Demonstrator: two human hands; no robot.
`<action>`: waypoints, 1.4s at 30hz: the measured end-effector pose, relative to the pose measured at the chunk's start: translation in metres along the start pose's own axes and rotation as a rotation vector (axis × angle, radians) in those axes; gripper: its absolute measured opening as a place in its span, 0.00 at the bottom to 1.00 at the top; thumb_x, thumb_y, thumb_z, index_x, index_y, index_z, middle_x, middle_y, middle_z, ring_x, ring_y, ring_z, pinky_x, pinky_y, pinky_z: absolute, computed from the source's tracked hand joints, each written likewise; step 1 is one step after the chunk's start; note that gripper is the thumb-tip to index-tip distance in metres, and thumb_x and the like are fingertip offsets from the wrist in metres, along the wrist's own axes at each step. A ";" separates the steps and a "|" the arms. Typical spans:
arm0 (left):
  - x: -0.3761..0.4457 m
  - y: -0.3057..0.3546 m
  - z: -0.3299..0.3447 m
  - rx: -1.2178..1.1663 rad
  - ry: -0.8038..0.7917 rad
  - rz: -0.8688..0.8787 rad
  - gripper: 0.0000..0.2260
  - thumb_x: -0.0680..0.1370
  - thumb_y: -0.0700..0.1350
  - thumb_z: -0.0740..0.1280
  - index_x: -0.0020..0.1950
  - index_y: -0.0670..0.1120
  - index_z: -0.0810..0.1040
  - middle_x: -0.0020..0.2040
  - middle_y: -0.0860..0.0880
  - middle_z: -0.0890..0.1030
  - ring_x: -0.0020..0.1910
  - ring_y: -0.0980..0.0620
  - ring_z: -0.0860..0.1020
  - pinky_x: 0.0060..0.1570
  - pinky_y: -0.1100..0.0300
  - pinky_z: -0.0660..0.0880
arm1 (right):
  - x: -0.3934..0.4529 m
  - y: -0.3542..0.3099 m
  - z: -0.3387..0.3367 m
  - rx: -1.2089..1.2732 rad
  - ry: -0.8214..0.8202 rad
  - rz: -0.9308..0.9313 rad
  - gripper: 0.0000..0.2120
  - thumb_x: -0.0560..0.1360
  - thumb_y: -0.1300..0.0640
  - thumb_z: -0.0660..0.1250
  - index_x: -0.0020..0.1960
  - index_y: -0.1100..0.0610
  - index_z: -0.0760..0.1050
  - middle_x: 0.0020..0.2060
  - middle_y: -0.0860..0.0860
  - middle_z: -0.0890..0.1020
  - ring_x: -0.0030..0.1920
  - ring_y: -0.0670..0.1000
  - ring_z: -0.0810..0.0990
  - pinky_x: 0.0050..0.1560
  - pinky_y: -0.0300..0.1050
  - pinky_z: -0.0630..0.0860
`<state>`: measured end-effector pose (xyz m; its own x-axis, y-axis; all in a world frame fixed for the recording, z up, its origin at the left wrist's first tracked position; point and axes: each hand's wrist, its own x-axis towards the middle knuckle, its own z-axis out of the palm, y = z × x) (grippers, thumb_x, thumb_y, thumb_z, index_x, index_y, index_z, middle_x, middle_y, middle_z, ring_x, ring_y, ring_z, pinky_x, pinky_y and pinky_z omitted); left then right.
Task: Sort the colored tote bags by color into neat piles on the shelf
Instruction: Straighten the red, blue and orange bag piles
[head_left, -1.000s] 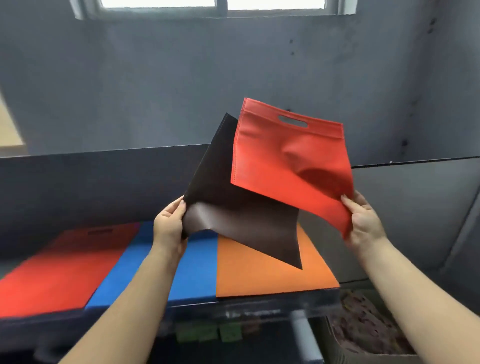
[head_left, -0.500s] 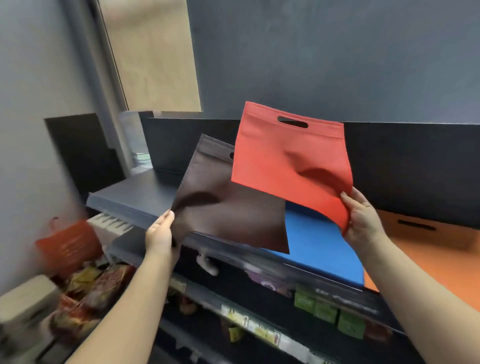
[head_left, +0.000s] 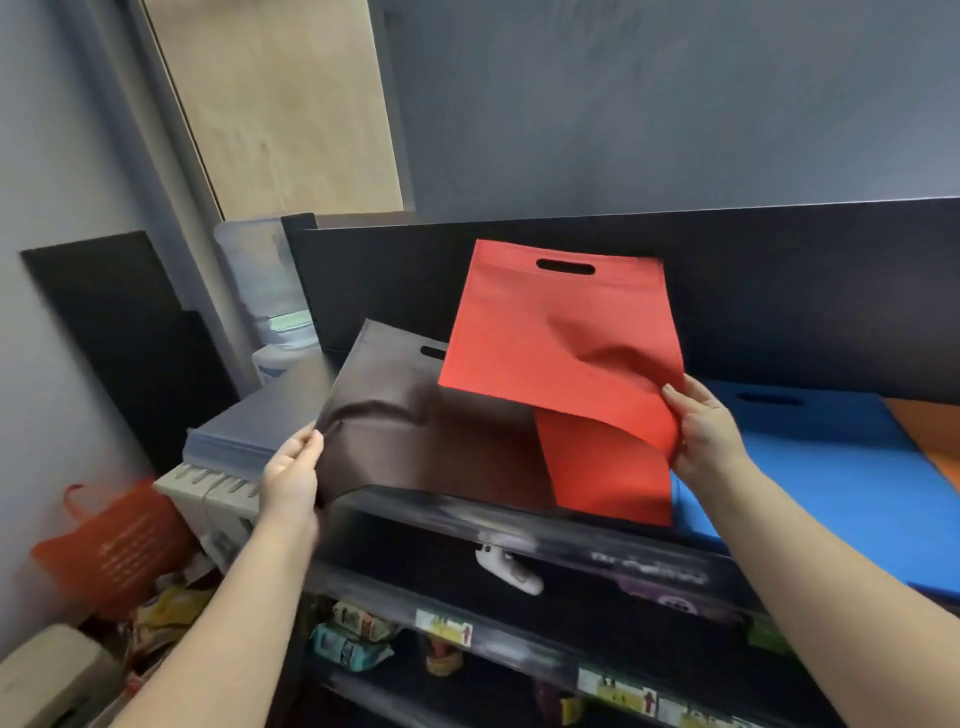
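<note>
My left hand's fingers (head_left: 306, 441) are pinched on the lower left corner of the dark brown bag (head_left: 415, 431), thumb on top, so my left hand (head_left: 288, 480) has a tight hold of it. The brown bag lies low over the left end of the shelf (head_left: 519, 525), with its handle hole at the far side. I cannot tell if it is touching the shelf.

Far to the left, down by the floor, I see an orange plastic bag (head_left: 111, 545). Behind the shelf's left end is a water bottle (head_left: 265, 291) on a stand.

In the middle I hold up a red bag (head_left: 550, 338). It is tilted, with its handle hole at the top. Its near edge covers part of the brown bag. Under it, flat on the shelf, lies a red pile (head_left: 608, 473).

My right hand (head_left: 709, 434) grips the red bag's lower right corner, with the fingers curled over the cloth and the thumb under it.

Just to the right of the red pile is a blue pile (head_left: 831, 467). At the far right edge I see a bit of an orange pile (head_left: 935, 436).

Below the shelf are lower racks with snack packs (head_left: 353, 634).
</note>
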<state>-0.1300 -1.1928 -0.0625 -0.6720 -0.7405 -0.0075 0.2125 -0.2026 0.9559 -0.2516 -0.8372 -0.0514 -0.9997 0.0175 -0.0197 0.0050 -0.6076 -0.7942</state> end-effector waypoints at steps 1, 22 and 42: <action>0.012 -0.001 -0.002 0.016 -0.022 0.004 0.06 0.80 0.41 0.63 0.52 0.48 0.80 0.52 0.45 0.81 0.48 0.50 0.79 0.53 0.55 0.74 | 0.003 0.006 0.001 -0.022 0.033 -0.001 0.11 0.79 0.66 0.60 0.53 0.54 0.77 0.36 0.47 0.85 0.35 0.44 0.83 0.35 0.39 0.80; 0.151 -0.030 0.021 0.687 -0.155 0.147 0.12 0.78 0.35 0.64 0.60 0.34 0.77 0.53 0.41 0.79 0.49 0.49 0.72 0.40 0.67 0.69 | 0.012 0.021 0.005 -2.026 0.170 0.019 0.05 0.73 0.62 0.59 0.47 0.54 0.67 0.50 0.52 0.77 0.45 0.56 0.71 0.40 0.43 0.65; 0.245 0.003 -0.022 1.294 -0.389 0.361 0.18 0.78 0.42 0.65 0.67 0.39 0.71 0.64 0.37 0.73 0.63 0.37 0.70 0.62 0.50 0.67 | 0.003 0.133 0.128 -2.100 -0.183 0.079 0.34 0.75 0.32 0.55 0.76 0.44 0.56 0.77 0.49 0.54 0.77 0.54 0.50 0.72 0.63 0.50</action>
<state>-0.2787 -1.3890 -0.0678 -0.9178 -0.3582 0.1711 -0.2404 0.8446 0.4784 -0.2574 -1.0198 -0.0789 -0.9858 -0.0958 -0.1379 -0.0786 0.9890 -0.1254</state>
